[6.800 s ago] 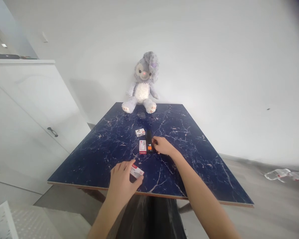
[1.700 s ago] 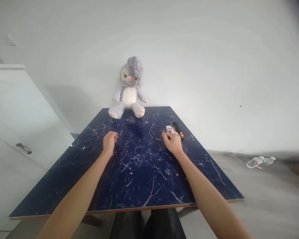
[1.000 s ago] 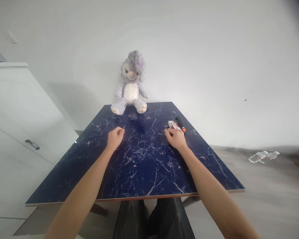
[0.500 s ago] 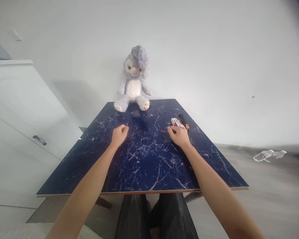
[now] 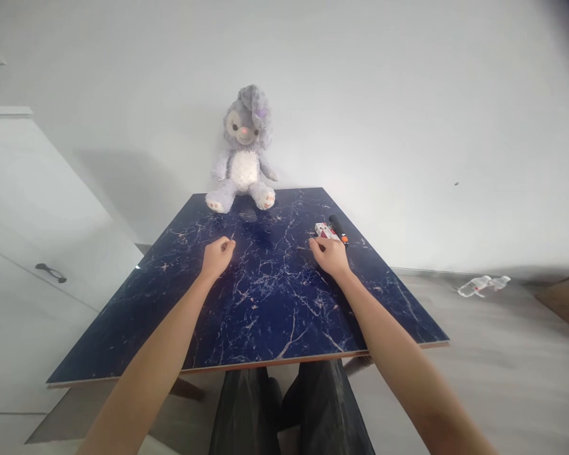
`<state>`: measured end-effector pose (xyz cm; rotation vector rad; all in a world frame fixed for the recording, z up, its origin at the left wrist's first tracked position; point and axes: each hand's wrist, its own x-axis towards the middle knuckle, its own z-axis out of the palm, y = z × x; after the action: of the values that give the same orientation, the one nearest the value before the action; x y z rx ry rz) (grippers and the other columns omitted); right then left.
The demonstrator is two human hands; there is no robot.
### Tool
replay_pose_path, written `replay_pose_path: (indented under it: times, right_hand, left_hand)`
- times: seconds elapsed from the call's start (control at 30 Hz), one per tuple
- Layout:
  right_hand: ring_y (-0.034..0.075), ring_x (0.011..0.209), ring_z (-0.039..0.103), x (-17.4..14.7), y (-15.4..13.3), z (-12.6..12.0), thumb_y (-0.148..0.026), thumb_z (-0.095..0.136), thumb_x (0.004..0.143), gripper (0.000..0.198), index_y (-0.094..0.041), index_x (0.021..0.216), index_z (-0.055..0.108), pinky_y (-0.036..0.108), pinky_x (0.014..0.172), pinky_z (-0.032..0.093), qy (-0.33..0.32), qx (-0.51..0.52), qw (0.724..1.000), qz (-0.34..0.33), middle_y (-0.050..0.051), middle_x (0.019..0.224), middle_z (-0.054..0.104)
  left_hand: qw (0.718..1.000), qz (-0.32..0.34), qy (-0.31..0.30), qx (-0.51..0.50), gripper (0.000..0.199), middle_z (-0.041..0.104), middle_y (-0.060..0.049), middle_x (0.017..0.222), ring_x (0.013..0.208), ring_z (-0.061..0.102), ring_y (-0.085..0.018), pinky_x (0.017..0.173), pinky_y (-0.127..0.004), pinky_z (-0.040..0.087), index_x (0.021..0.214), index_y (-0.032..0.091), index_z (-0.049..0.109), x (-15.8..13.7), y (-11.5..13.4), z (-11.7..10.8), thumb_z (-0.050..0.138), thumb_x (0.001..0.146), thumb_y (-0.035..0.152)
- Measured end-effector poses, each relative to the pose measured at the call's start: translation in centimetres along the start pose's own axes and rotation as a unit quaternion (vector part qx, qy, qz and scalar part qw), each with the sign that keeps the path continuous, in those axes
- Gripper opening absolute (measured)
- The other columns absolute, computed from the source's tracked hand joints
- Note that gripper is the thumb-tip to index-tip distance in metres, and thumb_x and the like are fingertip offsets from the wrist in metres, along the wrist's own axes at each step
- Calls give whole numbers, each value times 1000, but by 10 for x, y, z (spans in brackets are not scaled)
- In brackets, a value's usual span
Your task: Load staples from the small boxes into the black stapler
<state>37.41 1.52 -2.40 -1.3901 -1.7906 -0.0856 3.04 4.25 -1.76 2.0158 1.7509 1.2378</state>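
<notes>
One dark-blue, white-veined tabletop (image 5: 270, 309) reaches a pale wall (image 5: 384, 95), where a grey plush toy (image 5: 244, 167) sits. A white cabinet (image 5: 23, 196) stands left; bottle-like clear plastic (image 5: 474, 286) lies on the greyish floor (image 5: 483, 373), right. The left hand (image 5: 218, 256) and right hand (image 5: 330, 254) are clenched; just beyond the right lie red-and-white packaging (image 5: 323, 230) and a black, orange-marked object (image 5: 337, 225), contact unclear.
</notes>
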Motion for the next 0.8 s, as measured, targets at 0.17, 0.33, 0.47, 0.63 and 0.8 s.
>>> replay_pose_path:
  times: [0.17, 0.33, 0.47, 0.63, 0.8]
  right_hand:
    - [12, 50, 38, -1, 0, 0, -41, 46, 96, 48, -20, 53, 41, 26, 58, 29, 5, 5, 1000, 7, -3, 49, 42]
    - [11, 50, 37, -2, -4, 2, -41, 46, 95, 48, -20, 53, 40, 27, 56, 28, -4, 26, 1000, 11, -3, 49, 42]
    - [11, 50, 36, -3, -5, 3, -42, 47, 95, 48, -20, 53, 39, 26, 55, 28, -16, 46, 999, 10, -3, 49, 41]
    - [11, 50, 38, -3, -2, 4, -42, 47, 95, 47, -20, 54, 42, 26, 55, 29, -20, 47, 999, 13, -3, 49, 43]
    - [11, 50, 39, -3, -3, 5, -42, 46, 96, 47, -20, 55, 44, 27, 56, 30, -30, 38, 999, 14, -3, 50, 45]
  left_hand:
    - [1000, 6, -4, 0, 31, 52, 4, 57, 59, 50, -14, 63, -26, 34, 64, 21, 52, -1, 0, 0, 50, 89, 40]
    - [1000, 4, -7, 6, 31, 52, 4, 57, 58, 50, -14, 62, -26, 34, 65, 21, 53, -2, 0, 0, 50, 89, 40]
    - [1000, 11, -11, 5, 32, 50, 4, 55, 57, 48, -13, 61, -26, 34, 64, 21, 52, -1, -1, 2, 51, 89, 41]
    - [999, 25, -23, 7, 31, 52, 4, 57, 57, 48, -13, 61, -26, 34, 65, 21, 52, -2, 1, 2, 52, 88, 41]
    - [999, 27, -32, 7, 30, 52, 4, 56, 56, 47, -13, 61, -26, 34, 65, 21, 52, -3, 3, 1, 52, 88, 41]
